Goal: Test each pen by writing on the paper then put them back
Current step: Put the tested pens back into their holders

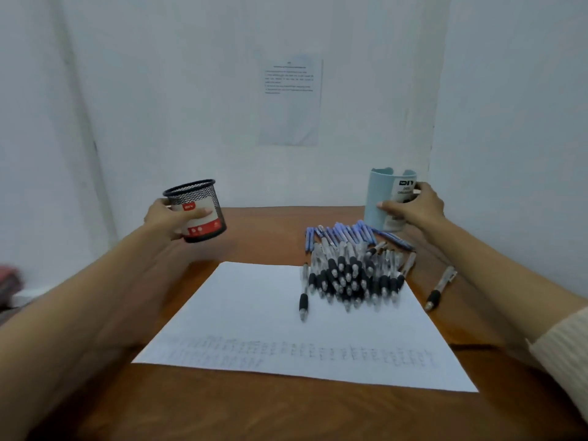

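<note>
The left hand grips a tilted black mesh cup over the tabletop's far left. The right hand grips a pale blue cup near the far right corner. Between them, the pens lie heaped across the paper's far right corner, and one stray pen lies beside the paper's right edge.

Pens heap over the paper at its 1 o'clock corner, reaching back to the blue cup at 2. A loose pen lies at the heap's 9, another off the paper at 3. The mesh cup sits at 10. Open: the table at 12 between the cups, and the paper's left half.
</note>
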The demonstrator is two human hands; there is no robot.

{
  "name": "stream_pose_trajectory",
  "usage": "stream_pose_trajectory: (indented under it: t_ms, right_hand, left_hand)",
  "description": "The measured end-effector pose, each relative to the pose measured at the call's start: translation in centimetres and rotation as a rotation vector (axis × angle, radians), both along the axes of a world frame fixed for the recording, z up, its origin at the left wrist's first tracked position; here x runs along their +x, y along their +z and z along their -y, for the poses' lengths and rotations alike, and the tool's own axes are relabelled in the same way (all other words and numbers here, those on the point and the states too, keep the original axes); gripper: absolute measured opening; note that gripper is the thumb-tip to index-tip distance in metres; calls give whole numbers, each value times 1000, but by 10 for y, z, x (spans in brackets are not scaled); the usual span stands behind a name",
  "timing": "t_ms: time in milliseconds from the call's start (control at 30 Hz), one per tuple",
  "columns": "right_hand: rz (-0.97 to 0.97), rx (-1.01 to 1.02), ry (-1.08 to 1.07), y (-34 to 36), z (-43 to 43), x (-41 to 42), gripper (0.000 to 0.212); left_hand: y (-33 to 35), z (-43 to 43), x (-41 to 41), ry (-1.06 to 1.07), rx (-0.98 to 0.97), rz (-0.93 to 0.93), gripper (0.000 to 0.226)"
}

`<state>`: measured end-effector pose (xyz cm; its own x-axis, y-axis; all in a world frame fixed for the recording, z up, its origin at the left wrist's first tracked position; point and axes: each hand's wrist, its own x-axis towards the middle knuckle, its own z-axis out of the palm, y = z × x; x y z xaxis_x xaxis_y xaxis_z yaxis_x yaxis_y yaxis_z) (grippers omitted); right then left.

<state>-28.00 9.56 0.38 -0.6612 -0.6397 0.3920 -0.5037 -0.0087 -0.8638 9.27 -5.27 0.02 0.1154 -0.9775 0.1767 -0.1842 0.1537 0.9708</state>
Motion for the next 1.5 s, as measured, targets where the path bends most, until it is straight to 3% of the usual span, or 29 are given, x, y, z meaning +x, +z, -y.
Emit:
stream_pose_trajectory:
  t_ms: [167,367,500,933,1067,1167,1333,1433,1500]
  right_hand:
    - [65,-41,321,18,-8,80,73]
    - [130,69,691,9,-47,169,64]
    - [115,157,795,-8,-73,199,63]
    - [83,227,715,-26,-98,208,80]
    - [51,234,711,-27,-100,209,81]
    - [40,220,717,-24,-102,210,80]
    - [-78,175,647,0,-109,193,82]
    - [-129,141,597,22,-109,170,79]
    - [-141,122,560,36,-106,153,74]
  left_hand:
    - [17,-41,56,-108,-10,73,72]
    - [25,-109,108,-195,-9,186,56]
    - [15,-151,130,-248,-11,225,65]
    - [-19,-173,153,-215,8,173,62]
    - [-19,-178,153,-227,-3,183,99]
    - [-14,-179,151,-149,-69,187,106]
    - [21,-180,137,115,-436,289,89]
    - [56,-177,104,94,-601,280,59]
    - [80,-171,72,20,-612,286,45]
